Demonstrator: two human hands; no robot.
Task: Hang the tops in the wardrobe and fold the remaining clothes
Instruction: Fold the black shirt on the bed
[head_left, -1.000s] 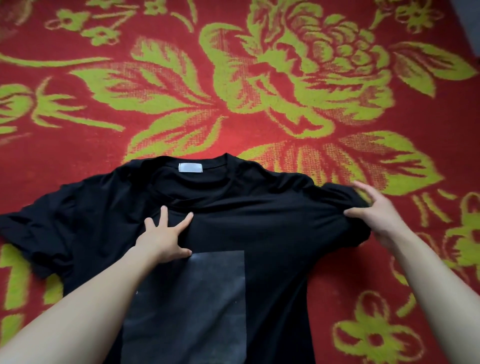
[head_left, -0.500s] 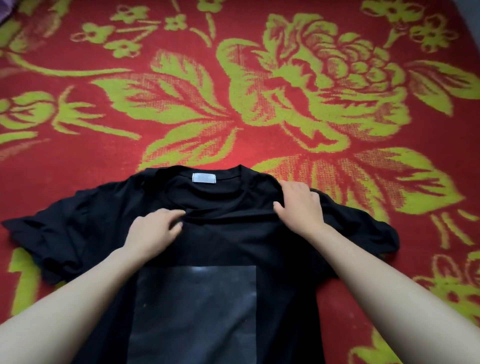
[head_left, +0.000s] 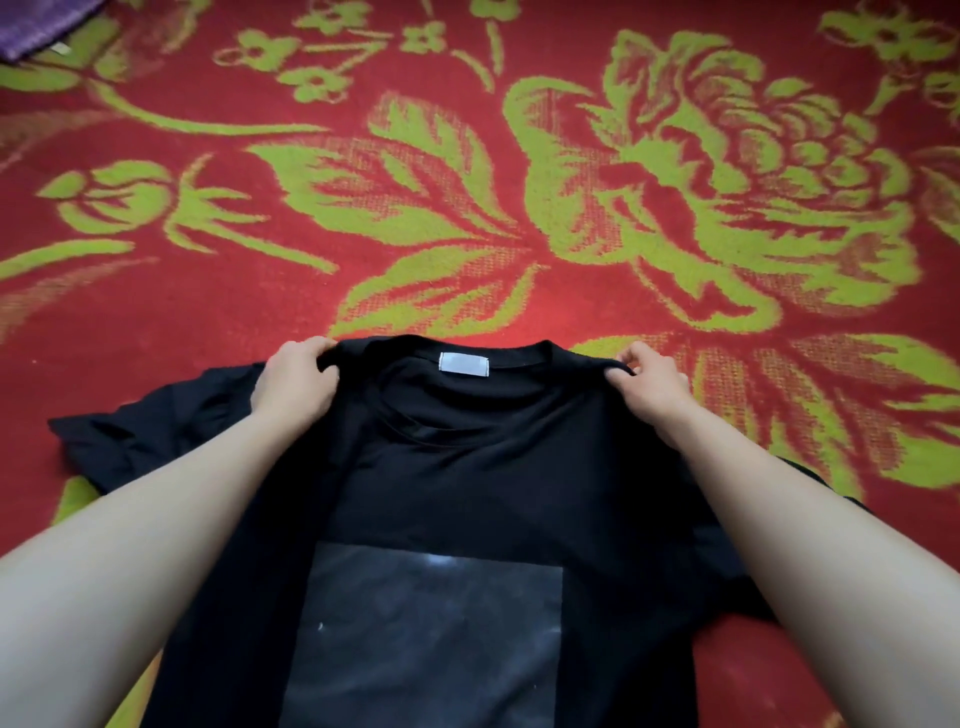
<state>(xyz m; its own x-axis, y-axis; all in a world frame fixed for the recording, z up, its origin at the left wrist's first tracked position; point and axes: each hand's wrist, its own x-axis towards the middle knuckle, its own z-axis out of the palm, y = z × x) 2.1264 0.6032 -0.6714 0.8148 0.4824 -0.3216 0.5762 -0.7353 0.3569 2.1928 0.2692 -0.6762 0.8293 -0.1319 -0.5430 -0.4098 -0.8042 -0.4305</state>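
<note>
A black T-shirt lies front up on the red blanket, collar away from me, with a white neck label and a grey square print on the chest. My left hand grips the left shoulder beside the collar. My right hand pinches the right shoulder seam. Both shoulders are raised slightly off the blanket. The left sleeve spreads flat on the left; my right forearm hides most of the right sleeve.
A red blanket with large green flowers covers the whole surface beyond the shirt. A purple cloth shows at the top left corner.
My left hand left the chest and my right hand left the sleeve, then the collar side. Both now hold the shoulders, which have lifted a little.
</note>
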